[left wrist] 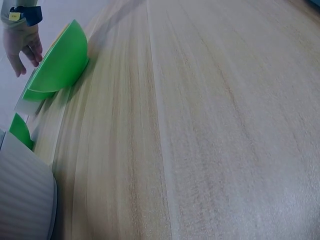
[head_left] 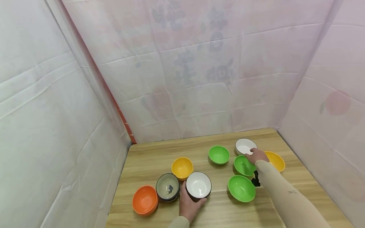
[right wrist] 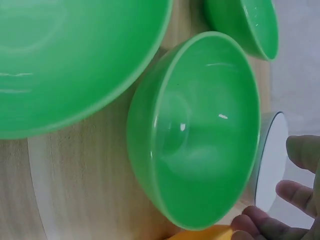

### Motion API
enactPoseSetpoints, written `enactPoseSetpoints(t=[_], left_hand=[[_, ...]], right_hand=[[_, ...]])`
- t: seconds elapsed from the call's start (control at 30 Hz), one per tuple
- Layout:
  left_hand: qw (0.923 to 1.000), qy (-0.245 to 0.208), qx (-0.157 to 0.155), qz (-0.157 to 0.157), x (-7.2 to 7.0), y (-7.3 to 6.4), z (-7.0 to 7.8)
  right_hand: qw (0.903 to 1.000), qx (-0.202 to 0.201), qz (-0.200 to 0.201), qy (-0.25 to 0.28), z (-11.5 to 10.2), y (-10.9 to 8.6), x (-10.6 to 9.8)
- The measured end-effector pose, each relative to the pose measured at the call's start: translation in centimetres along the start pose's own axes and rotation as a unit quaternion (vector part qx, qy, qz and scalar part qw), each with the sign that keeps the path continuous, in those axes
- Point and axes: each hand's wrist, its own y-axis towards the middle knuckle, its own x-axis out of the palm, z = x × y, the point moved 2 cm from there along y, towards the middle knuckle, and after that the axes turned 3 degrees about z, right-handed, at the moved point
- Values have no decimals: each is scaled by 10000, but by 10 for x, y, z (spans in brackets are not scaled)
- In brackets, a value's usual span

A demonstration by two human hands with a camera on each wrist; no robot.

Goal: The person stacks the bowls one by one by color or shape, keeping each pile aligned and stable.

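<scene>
My left hand point(head_left: 189, 205) grips a stack of white bowls with dark rims point(head_left: 198, 185) at its near side, fingers along the left and thumb at the front right. The left wrist view shows the ribbed side of the white bowls point(left wrist: 25, 187), but not that hand. At the back right, my right hand point(head_left: 258, 155) reaches over a green bowl point(head_left: 243, 166) to the rim of another white bowl point(head_left: 244, 145). Its fingers point(right wrist: 295, 197) are spread beside that bowl in the right wrist view; contact cannot be made out.
Two more green bowls point(head_left: 219, 155) point(head_left: 241, 188) stand nearby, and a yellow bowl point(head_left: 276, 162) lies partly behind the right forearm. Left of centre are yellow bowls point(head_left: 182, 167), grey-patterned bowls point(head_left: 167, 186) and orange bowls point(head_left: 144, 200), all stacked. Fabric walls point(head_left: 182, 95) border the wooden table point(head_left: 151, 158).
</scene>
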Motion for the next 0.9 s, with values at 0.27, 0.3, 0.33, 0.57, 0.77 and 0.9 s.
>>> enactPoseSetpoints(t=[0.27, 0.3, 0.33, 0.57, 0.77, 0.9], left_hand=[[9998, 86, 149, 60, 0, 1, -2], [9999, 71, 143, 50, 0, 1, -2], [9999, 61, 143, 45, 0, 0, -2], [9999, 60, 144, 20, 0, 0, -4], [9997, 80, 216, 45, 1, 0, -6], [9995, 145, 276, 66, 3, 0, -9]], right_hand=[[9987, 6, -484, -141, -3, 7, 6], [9985, -44, -520, -191, -5, 8, 7], [9982, -72, -556, -225, -6, 8, 7], [9972, -194, -652, -296, -12, 10, 18], [9979, -184, -586, -219, -17, 11, 27], [9980, -124, -591, -181, -21, 12, 30]])
